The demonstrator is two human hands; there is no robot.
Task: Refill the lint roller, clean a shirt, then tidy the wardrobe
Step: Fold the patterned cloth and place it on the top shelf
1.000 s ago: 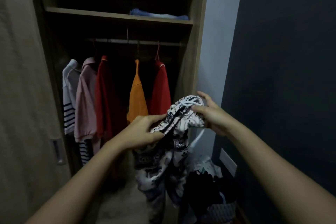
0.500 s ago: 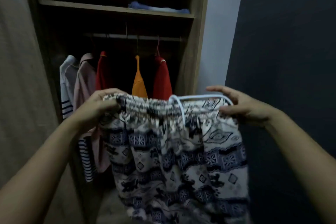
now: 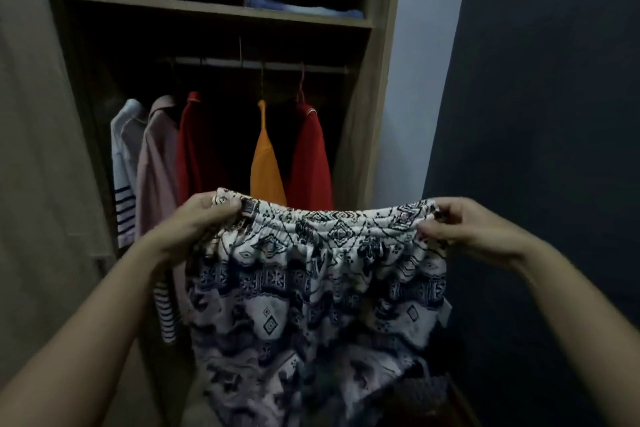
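I hold up a pair of white patterned pants (image 3: 311,295) with dark geometric print, stretched flat by the waistband in front of the open wardrobe (image 3: 377,87). My left hand (image 3: 197,222) pinches the waistband's left end, my right hand (image 3: 464,229) pinches its right end. The legs hang down and hide the floor below. Behind them, several shirts hang on the rail (image 3: 256,63): a striped white one (image 3: 124,170), a pink one (image 3: 157,177), a red one (image 3: 195,146), an orange one (image 3: 265,166) and another red one (image 3: 310,163).
A folded blue cloth (image 3: 301,7) lies on the wardrobe's upper shelf (image 3: 156,1). The open wardrobe door (image 3: 38,184) stands at the left. A dark wall (image 3: 554,114) closes the right side. A dark pile of clothes (image 3: 426,395) sits low at the right.
A second ago the pants were bunched between my hands. My hands have moved apart and spread the waistband flat; the white drawstring seen half a second ago no longer shows.
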